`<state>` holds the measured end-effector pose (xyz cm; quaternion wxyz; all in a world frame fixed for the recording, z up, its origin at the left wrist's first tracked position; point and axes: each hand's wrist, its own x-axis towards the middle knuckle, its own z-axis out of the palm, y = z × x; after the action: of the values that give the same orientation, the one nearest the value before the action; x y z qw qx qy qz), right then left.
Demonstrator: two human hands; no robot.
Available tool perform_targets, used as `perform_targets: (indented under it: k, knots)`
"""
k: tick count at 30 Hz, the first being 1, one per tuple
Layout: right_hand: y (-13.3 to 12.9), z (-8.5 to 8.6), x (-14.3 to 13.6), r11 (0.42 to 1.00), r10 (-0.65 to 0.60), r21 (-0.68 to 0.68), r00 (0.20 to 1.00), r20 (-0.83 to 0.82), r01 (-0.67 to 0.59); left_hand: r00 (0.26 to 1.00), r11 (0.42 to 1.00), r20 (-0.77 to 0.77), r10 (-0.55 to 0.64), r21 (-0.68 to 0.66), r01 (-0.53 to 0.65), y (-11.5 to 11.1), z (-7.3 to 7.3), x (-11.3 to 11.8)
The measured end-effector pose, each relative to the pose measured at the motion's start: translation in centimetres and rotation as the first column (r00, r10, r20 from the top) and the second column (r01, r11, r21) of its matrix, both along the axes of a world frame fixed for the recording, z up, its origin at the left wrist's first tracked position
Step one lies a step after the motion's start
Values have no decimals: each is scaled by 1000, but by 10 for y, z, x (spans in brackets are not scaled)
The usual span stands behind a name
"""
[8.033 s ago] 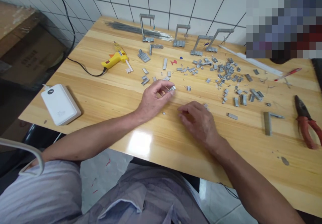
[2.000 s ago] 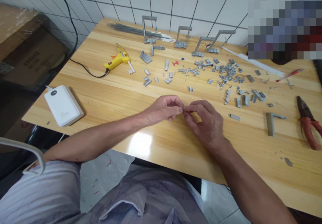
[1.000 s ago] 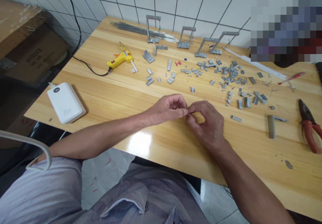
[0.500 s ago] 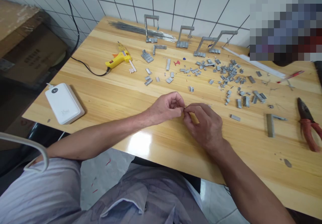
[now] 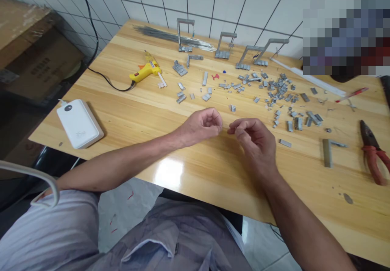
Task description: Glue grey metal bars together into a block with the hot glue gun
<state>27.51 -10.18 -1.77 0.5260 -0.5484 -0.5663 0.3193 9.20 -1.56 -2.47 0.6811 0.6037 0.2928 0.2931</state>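
Over the middle of the wooden table [image 5: 137, 116], my left hand [image 5: 207, 124] is closed, thumb and forefinger pinched on something too small to make out. My right hand [image 5: 254, 139] is a short gap to its right, its thumb and fingertips pressed together; whatever they hold, if anything, is hidden. Beyond the hands lie a small grey piece [image 5: 232, 108] and a pile of small grey pieces [image 5: 278, 86]. A single grey block [image 5: 285, 143] rests just right of my right hand.
Several grey frames stand at the back, including one [image 5: 179, 35] by thin rods [image 5: 152, 32]. A yellow glue gun [image 5: 144, 72] and white power bank [image 5: 79, 124] lie left. Pliers [image 5: 373, 153], a red pen [image 5: 353, 94] and an L-shaped grey piece [image 5: 328, 153] lie right.
My hands, whose fingertips met before, have come apart. The right hand has shifted slightly right, and the left has moved slightly up and left.
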Motion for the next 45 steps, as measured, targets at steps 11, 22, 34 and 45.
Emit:
perform_targets:
  k: [11,22,34,45]
  knots:
    - [5,-9,6,990,-93,-115,995,-46,87,911,677,-272,310,736,-11,15,-14,-8]
    - [5,-2,9,988,-110,-116,991,-77,100,892,574,-382,243,798,185,12,-21,-8]
    - [9,-4,6,983,-153,-127,967,-201,130,949,486,-166,270,874,14,-5,-10,-6]
    - [4,-6,7,986,-162,-55,969,-187,154,975,749,-81,208,654,-106,-8,-8,-5]
